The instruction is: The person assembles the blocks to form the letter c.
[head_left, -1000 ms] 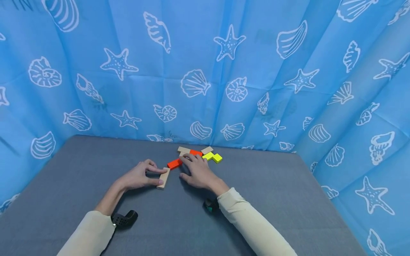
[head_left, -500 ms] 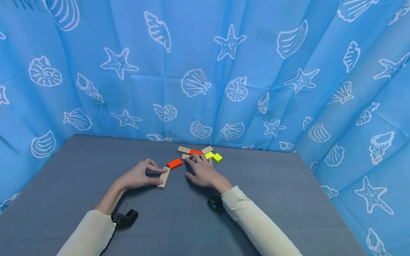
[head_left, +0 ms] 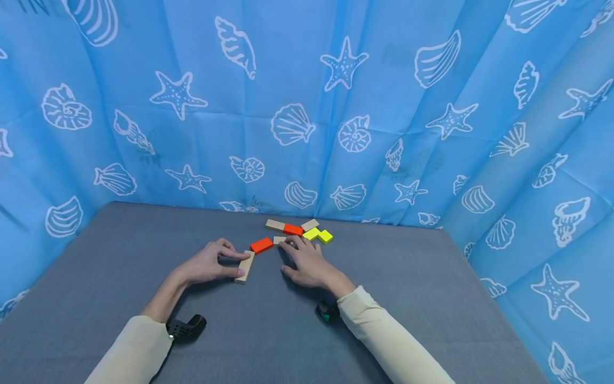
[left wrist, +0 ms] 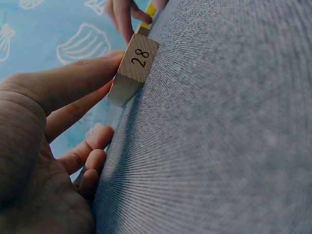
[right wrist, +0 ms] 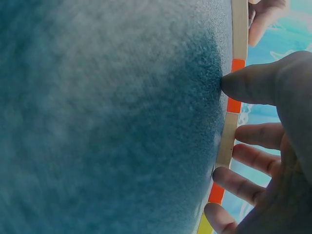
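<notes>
1. Block of pale wood [head_left: 246, 266] lies flat on the grey table [head_left: 384, 309], left of the middle, over towards the far side.
2. Its long axis runs away from the person, the far end leaning a little right; the near end carries the number 28.
3. The left hand [head_left: 208, 261] is clamped on it, thumb towards the near end and forefinger towards the far end, the other fingers bent beside it.
4. At its far end comes the near red block [head_left: 261, 246], its long axis mostly sideways, right end slightly farther back; whether the two touch I cannot tell.
5. Next in line is a second wooden block [head_left: 279, 241], partly hidden by fingers, pointing roughly sideways too.
6. The right hand [head_left: 309, 264] has its fingers apart, fingertips touching that second one, thumb held off to the near side.
7. Behind stand the tighter quarters: a back wooden block [head_left: 275, 224] end to end with the far red block [head_left: 293, 229], two yellow blocks [head_left: 310, 234] corner to corner, and a slanted wooden block [head_left: 310, 224].
8. This back group sits near the far edge, where the blue curtain [head_left: 292, 128] hangs.
9. Room to move lies the other way: grey cloth stretches between the hands, towards the person, and out to both side edges, which are well apart from either hand.
</notes>
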